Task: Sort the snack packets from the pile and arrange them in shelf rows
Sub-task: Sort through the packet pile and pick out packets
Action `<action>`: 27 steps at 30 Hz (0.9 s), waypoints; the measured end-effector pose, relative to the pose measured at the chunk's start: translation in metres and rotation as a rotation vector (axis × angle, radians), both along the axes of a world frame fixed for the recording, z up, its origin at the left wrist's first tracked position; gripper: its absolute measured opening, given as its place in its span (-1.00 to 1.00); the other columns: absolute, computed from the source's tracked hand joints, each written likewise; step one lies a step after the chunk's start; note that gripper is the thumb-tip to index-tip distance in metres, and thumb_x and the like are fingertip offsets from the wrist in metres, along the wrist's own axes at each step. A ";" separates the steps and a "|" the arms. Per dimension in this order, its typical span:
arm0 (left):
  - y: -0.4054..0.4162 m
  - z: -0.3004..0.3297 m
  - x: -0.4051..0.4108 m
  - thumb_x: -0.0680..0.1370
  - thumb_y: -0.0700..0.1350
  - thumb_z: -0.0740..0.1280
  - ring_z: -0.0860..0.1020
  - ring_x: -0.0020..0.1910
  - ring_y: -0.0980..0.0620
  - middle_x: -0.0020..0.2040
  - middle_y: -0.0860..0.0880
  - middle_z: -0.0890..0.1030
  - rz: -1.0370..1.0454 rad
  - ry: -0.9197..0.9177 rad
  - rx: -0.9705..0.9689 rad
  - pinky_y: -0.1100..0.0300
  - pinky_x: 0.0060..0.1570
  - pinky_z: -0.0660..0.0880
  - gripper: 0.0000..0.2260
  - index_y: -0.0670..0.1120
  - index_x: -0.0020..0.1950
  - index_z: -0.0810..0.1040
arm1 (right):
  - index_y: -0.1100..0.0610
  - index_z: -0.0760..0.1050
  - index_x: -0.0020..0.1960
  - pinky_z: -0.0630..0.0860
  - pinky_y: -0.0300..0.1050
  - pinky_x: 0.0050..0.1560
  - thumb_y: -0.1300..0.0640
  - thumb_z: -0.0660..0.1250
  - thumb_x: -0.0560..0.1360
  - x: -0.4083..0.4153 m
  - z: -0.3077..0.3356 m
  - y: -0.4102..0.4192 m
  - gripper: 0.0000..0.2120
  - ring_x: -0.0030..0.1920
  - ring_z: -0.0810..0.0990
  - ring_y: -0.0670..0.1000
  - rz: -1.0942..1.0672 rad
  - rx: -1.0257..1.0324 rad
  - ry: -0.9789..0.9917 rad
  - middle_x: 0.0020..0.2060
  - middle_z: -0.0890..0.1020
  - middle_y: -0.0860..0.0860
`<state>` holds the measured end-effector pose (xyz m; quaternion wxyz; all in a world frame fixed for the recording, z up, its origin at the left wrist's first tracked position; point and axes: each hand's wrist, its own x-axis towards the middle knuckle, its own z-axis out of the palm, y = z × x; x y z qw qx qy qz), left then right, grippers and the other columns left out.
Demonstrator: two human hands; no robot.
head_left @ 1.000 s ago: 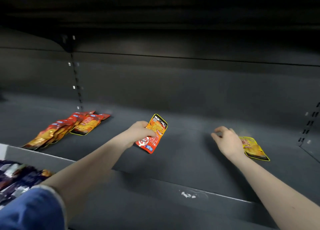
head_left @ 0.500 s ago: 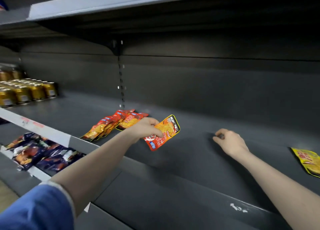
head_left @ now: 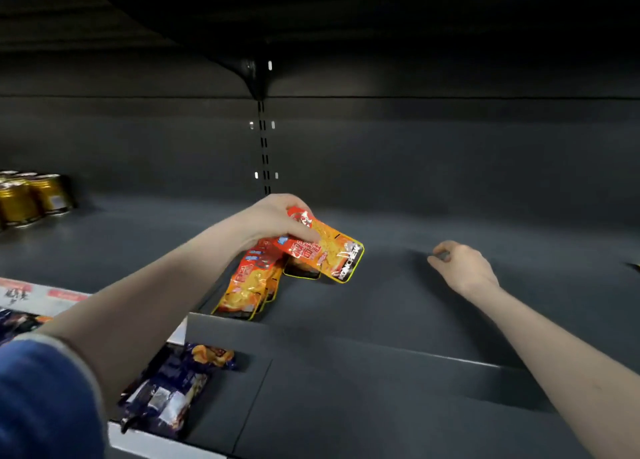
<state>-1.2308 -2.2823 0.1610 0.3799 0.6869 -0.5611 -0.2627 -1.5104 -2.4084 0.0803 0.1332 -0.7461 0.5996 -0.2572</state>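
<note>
Placing step: orange-red snack packet (head_left: 320, 247) pinched in the left hand (head_left: 273, 218), grip pressed on its upper end, poised just above the row of matching packets (head_left: 249, 283) on the shelf (head_left: 398, 306). Right hand (head_left: 464, 266) loosely curled, holding nothing (resting on the shelf, apparently). Next, likely: lowering onto the row's far end, edges aligned.

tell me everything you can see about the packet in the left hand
The packet is a flat, glossy foil-like pouch, red and orange with a yellow edge and dark lettering at its far end. The left hand pinches its near end, thumb on top, holding it tilted just above the row of similar packets on the shelf.
</note>
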 end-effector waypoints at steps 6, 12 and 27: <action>-0.012 0.005 0.030 0.37 -0.11 0.54 0.63 -0.16 0.02 -0.13 -0.04 0.66 -0.119 -0.027 0.056 0.14 -0.10 0.56 -0.76 -0.07 -0.03 0.57 | 0.10 0.49 0.22 0.43 -0.07 0.12 0.03 0.26 0.55 0.017 0.000 0.015 -0.72 0.18 0.51 0.13 -0.082 0.020 0.021 0.18 0.57 0.08; -0.030 -0.004 0.033 0.43 -0.09 0.48 0.60 -0.18 0.05 -0.16 0.00 0.63 -0.194 -0.070 0.087 0.17 -0.14 0.53 -0.84 -0.08 -0.05 0.59 | 0.10 0.52 0.16 0.40 -0.08 0.14 0.01 0.24 0.56 0.024 -0.002 0.012 -0.75 0.26 0.45 0.14 -0.101 0.015 0.155 0.18 0.54 0.12; -0.070 -0.048 0.047 0.48 0.01 0.42 0.48 0.22 0.07 0.21 0.04 0.57 -0.287 -0.432 0.001 0.25 0.16 0.35 -0.67 -0.08 0.21 0.60 | 0.09 0.49 0.15 0.40 -0.11 0.07 0.04 0.14 0.60 0.039 -0.023 0.006 -0.77 0.13 0.43 0.08 -0.054 -0.244 0.375 0.04 0.50 0.05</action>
